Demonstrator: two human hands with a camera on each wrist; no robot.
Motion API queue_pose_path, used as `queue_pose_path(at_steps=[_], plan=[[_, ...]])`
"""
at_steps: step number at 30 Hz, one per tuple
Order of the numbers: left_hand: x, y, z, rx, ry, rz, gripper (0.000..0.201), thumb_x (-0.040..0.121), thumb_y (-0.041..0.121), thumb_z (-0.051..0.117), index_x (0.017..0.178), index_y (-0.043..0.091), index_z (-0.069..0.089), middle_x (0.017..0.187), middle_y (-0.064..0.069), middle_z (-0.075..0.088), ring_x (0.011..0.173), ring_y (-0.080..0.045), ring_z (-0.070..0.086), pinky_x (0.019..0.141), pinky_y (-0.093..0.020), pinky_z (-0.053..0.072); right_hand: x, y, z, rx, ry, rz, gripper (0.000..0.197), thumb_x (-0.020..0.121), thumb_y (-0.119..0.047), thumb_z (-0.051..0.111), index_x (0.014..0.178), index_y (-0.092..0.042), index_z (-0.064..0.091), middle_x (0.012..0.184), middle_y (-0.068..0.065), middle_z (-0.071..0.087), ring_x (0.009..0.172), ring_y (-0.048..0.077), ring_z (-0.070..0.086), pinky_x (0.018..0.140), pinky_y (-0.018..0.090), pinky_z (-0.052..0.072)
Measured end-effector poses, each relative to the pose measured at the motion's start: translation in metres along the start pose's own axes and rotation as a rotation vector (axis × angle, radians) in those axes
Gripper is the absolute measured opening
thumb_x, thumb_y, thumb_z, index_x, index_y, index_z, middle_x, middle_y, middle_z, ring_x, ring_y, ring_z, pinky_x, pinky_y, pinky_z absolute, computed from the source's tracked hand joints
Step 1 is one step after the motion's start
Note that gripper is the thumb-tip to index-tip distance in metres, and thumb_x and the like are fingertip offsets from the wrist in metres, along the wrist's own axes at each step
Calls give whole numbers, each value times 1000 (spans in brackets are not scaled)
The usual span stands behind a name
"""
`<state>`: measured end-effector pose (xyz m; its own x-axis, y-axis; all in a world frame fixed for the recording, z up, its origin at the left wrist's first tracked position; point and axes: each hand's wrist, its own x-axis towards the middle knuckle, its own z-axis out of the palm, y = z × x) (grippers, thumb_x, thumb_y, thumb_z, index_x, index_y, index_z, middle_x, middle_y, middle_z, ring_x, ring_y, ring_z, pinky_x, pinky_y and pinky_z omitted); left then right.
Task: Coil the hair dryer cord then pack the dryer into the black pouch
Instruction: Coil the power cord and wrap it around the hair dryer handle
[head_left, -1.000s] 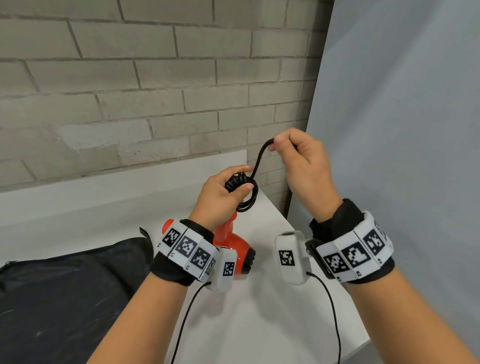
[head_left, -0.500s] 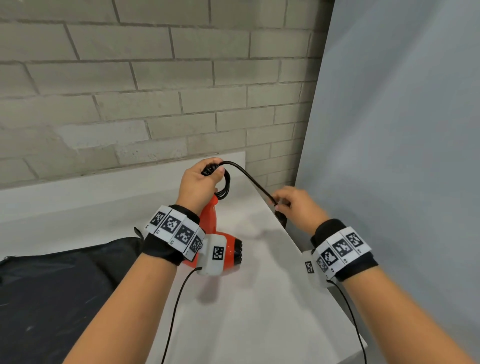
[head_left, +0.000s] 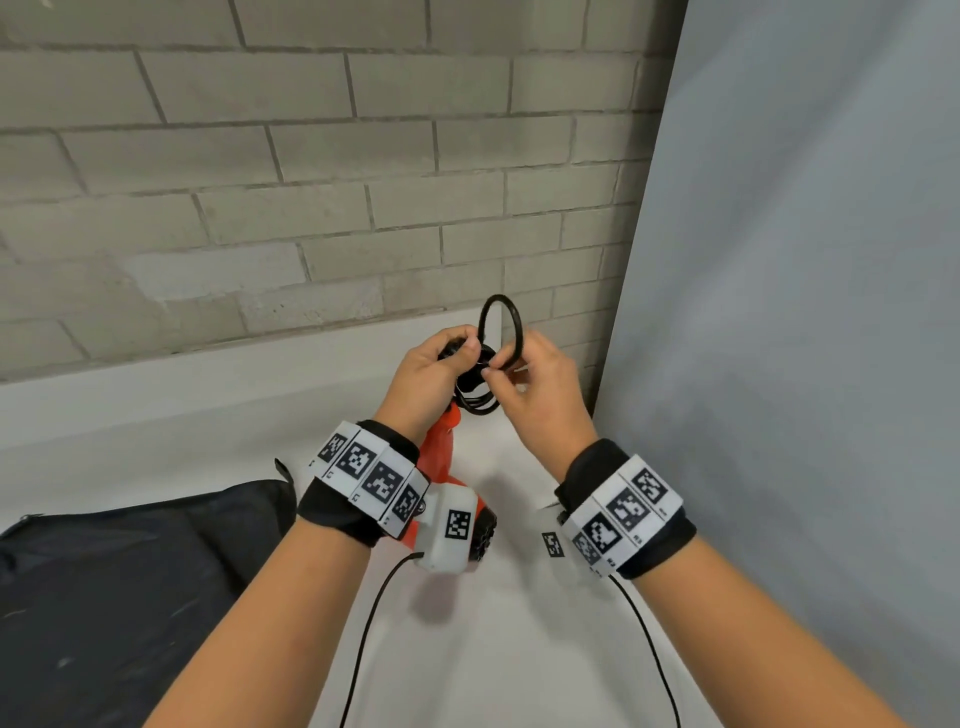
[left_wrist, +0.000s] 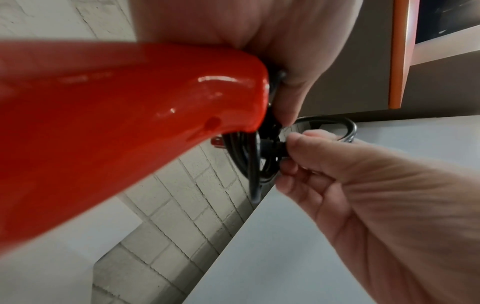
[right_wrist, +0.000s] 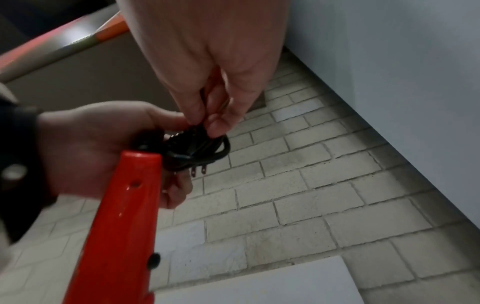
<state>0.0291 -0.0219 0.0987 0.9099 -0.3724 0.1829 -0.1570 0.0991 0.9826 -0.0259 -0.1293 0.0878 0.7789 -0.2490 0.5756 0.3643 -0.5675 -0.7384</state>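
The red hair dryer hangs nozzle down above the white table, its handle end up. My left hand grips the handle end and the bundle of black cord coils there. My right hand pinches a fresh loop of the cord against that bundle. In the left wrist view the red handle fills the left and the right hand's fingers pinch the coils. In the right wrist view the plug's two prongs stick out under the coils. The black pouch lies flat at the lower left.
A grey brick wall stands behind the white table, and a pale grey panel closes off the right side. The table's right edge runs just under my right forearm. Thin black cables hang from both wrist cameras.
My right hand, which had slid out along the cord to the table's right edge, has come back up to the left hand with a new loop. The dryer stayed in the left hand.
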Motion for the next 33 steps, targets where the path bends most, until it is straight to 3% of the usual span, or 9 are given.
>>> queue_pose_path(at_steps=[6, 9, 11, 14, 17, 20, 24, 28, 33], plan=[[0, -2, -5, 84, -24, 63, 31, 89, 10, 52, 120, 13, 57, 102, -5, 63, 91, -9, 61, 81, -14, 49, 6, 4, 9, -96, 11, 10, 14, 80, -5, 65, 74, -14, 56, 77, -1, 55, 65, -1, 48, 64, 1, 40], [-4, 1, -3, 102, -67, 102, 25, 89, 7, 51, 112, 9, 60, 90, 1, 63, 75, 6, 60, 72, -4, 46, 7, 10, 17, -142, 85, 47, 21, 79, -4, 62, 69, -15, 47, 69, -4, 45, 61, 5, 44, 58, 10, 39], [-7, 2, -3, 102, -101, 107, 21, 89, 5, 50, 106, 11, 60, 77, 4, 59, 58, 7, 55, 63, -4, 44, 8, 16, 21, -109, 134, 66, 29, 79, -2, 60, 72, -21, 40, 74, -4, 42, 64, 6, 42, 57, 13, 37], [-10, 2, -3, 109, -137, 105, 20, 89, 3, 50, 103, 15, 59, 69, -1, 55, 47, 2, 50, 56, -9, 45, 7, 22, 23, 103, -43, 112, 27, 84, 3, 53, 101, -15, 42, 76, -5, 51, 65, 2, 51, 60, 16, 45], [-7, 1, -7, 95, -102, 90, 23, 89, 5, 49, 101, 23, 59, 63, -1, 53, 43, -1, 47, 50, -13, 43, -2, 31, 20, 85, -230, 44, 33, 92, -11, 46, 124, -9, 39, 75, -10, 55, 68, 1, 54, 65, 13, 45], [-4, 0, -13, 64, -80, 71, 25, 90, 9, 50, 97, 29, 63, 57, 10, 50, 44, -9, 36, 49, -21, 35, -12, 45, 8, -67, -349, 13, 28, 92, -29, 39, 104, -7, 51, 72, -4, 52, 64, 10, 48, 61, 21, 39], [-5, 0, -12, 90, -85, 71, 18, 90, 18, 51, 82, 24, 65, 55, 17, 59, 40, -4, 36, 49, -21, 31, -15, 66, -7, -259, -380, 165, 26, 96, -23, 42, 94, -8, 63, 57, -7, 45, 54, 7, 41, 59, 27, 33], [-6, 2, -5, 140, -59, 98, 14, 80, 11, 64, 70, 20, 63, 53, 19, 62, 50, 5, 52, 50, -9, 41, 0, 63, -18, -233, -191, 287, 24, 93, -19, 45, 76, -17, 62, 59, -8, 49, 52, 9, 44, 65, 32, 43], [-3, -1, -8, 208, -115, 101, 19, 79, 12, 66, 91, 27, 66, 83, 11, 64, 69, 9, 59, 68, -10, 48, 18, 15, -44, -26, 142, 177, 32, 91, -19, 47, 62, -32, 52, 57, -6, 49, 58, 21, 51, 64, 39, 48]])
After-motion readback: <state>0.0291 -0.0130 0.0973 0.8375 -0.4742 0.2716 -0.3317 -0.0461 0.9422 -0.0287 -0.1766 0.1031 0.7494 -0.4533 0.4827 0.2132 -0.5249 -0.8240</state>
